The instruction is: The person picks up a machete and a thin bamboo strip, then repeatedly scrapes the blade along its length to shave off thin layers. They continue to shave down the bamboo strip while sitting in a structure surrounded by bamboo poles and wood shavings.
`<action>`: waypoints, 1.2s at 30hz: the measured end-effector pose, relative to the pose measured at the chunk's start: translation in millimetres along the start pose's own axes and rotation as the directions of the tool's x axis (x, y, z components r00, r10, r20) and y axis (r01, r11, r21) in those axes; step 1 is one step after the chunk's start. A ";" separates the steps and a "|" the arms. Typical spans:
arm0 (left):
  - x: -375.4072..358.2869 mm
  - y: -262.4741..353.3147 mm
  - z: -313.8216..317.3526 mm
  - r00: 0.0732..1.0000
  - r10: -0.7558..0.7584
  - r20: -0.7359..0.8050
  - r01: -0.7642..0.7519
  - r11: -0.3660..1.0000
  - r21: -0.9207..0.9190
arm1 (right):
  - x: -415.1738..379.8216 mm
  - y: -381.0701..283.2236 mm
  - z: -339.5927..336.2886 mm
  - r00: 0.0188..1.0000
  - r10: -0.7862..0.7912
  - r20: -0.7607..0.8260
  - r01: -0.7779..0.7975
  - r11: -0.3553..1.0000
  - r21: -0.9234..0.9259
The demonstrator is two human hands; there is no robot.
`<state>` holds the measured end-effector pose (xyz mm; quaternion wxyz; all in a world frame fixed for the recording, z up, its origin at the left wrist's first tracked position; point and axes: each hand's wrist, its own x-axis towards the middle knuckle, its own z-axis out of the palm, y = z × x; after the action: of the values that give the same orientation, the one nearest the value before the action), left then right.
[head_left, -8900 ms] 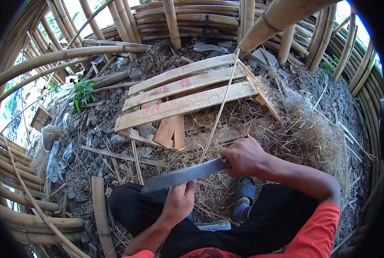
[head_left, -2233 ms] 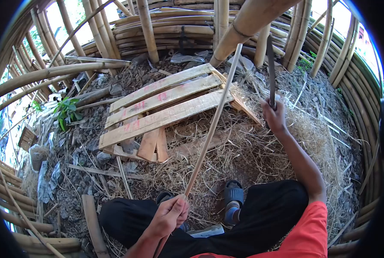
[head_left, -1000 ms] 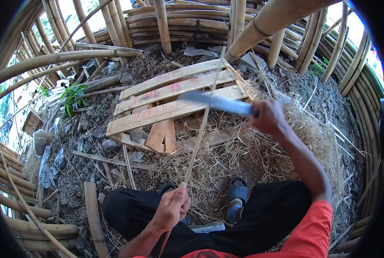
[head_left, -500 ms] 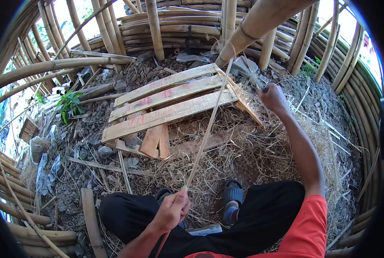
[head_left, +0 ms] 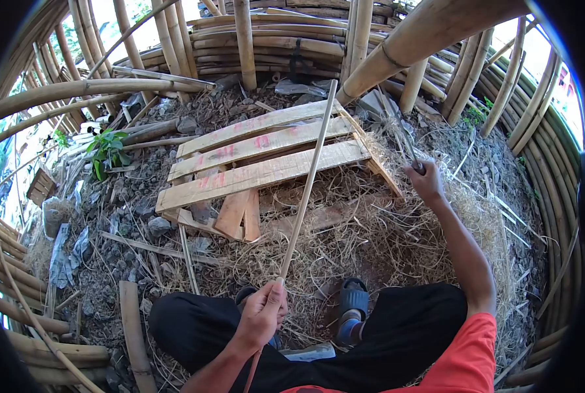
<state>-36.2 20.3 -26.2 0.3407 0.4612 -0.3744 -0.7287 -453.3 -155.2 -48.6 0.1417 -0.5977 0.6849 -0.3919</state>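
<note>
Left hand [head_left: 263, 313] clamped on bamboo strip [head_left: 307, 181]; our right hand [head_left: 427, 180] grips blurred knife [head_left: 402, 134] above straw [head_left: 397, 242].

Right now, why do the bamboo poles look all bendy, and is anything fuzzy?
Head view: the wide lens curves the bamboo poles near the dark edges; the knife in the right hand is motion-blurred; the left hand and its bamboo strip look sharp; sky glares white.

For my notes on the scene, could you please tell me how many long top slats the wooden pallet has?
3. On the wooden pallet, the far slat lies nearest the bamboo wall, the middle slat beside it, and the near slat closest to the person. Straw may hide others.
</note>
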 end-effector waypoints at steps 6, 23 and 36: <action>2.7 1.0 1.1 0.998 -0.048 0.052 0.052 0.996 -0.071 | -40.8 -114.0 7.7 0.933 -0.206 0.296 0.132 0.959 0.249; -3.6 -10.3 -1.3 0.951 0.277 -0.134 -0.241 0.941 0.239 | -85.5 -186.2 45.4 0.677 -0.221 0.702 0.577 0.752 -0.320; -2.9 -17.3 -1.3 0.944 0.297 -0.143 -0.216 0.884 0.414 | -14.6 -93.6 41.2 0.933 -0.100 0.346 0.239 0.890 -0.389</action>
<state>-36.7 30.9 -40.2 0.3713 0.5378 -0.5341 -0.5363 -356.1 -154.7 -13.5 0.0810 -0.7272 0.6663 -0.1433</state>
